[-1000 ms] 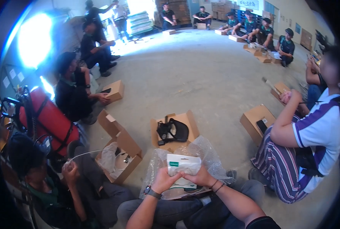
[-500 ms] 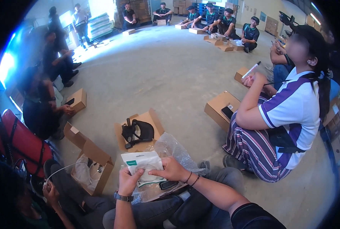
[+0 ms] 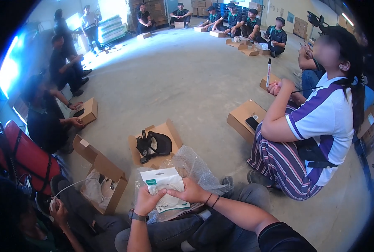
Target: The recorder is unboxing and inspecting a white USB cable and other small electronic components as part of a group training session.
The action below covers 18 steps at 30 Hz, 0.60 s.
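A white flat pouch (image 3: pixel 165 175) with a green label and a hang hole is held up in front of my lap; a round coiled shape shows in it. My left hand (image 3: pixel 150 200) grips its lower left side, thumb on the front. From the right, my right hand (image 3: pixel 192 191) pinches it too, and the two thumbs nearly meet. Clear bubble wrap (image 3: pixel 195 168) lies behind and under the pouch. Just beyond is an open cardboard box (image 3: pixel 173 129) with a black cap-like headgear (image 3: pixel 158 143) carrying black attachments.
Left of my knees stands an open box (image 3: pixel 119 191) with a cable and plastic; a neighbour's hand (image 3: pixel 59 212) holds a white cable. At right a person with a marker (image 3: pixel 269 72) crouches beside a closed box (image 3: pixel 242 115) bearing a phone (image 3: pixel 251 123). Several people sit around the concrete floor (image 3: pixel 187 84).
The pouch has tilted in my hands, showing more of its lower front and covering a black item seen below it before. My thumbs have come together. The crouching person's marker has turned upright.
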Each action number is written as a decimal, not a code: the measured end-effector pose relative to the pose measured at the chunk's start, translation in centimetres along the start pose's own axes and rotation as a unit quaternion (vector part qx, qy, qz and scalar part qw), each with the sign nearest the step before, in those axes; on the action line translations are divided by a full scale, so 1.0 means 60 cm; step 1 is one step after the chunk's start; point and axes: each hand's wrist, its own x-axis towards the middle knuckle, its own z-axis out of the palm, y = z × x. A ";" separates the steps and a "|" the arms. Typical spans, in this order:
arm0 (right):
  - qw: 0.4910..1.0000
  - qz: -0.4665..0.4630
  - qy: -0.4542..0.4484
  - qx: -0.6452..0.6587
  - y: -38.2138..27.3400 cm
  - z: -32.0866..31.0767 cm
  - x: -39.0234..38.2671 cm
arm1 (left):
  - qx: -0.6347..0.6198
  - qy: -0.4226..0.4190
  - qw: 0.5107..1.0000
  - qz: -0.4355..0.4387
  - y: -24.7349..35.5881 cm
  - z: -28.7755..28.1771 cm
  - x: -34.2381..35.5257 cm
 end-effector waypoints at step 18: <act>0.990 -0.134 -0.044 -0.006 0.020 0.012 -0.015 | 0.120 -0.040 0.991 0.051 0.000 0.022 -0.003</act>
